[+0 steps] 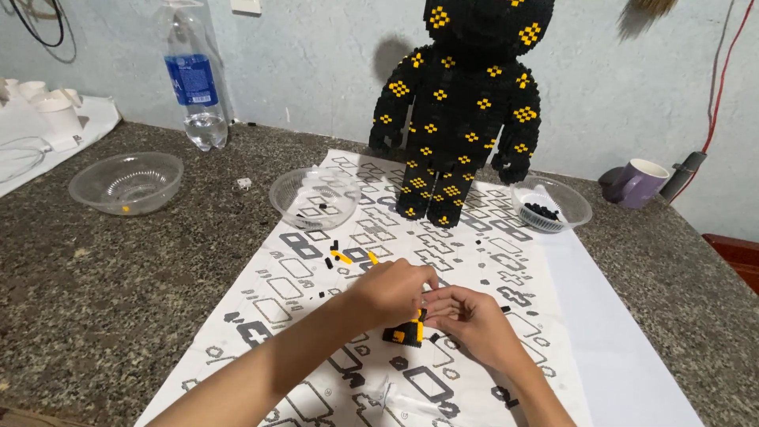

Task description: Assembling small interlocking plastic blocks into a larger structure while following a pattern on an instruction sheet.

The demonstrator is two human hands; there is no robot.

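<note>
My left hand (389, 291) and my right hand (466, 312) meet over a small black and yellow brick assembly (405, 331) that rests on the printed instruction sheet (300, 277). Both hands have their fingers closed on the top of this assembly. Loose black and yellow small bricks (341, 256) lie on the sheet just beyond my left hand. A tall black bear figure (462, 111) built of small bricks with yellow patterns stands upright at the far end of the sheet.
Three clear plastic bowls stand on the stone counter: one at the left (126, 183), one mid-sheet (315, 197), one at the right with black bricks (551, 205). A water bottle (192, 79) stands near the wall, a purple mug (636, 182) at far right.
</note>
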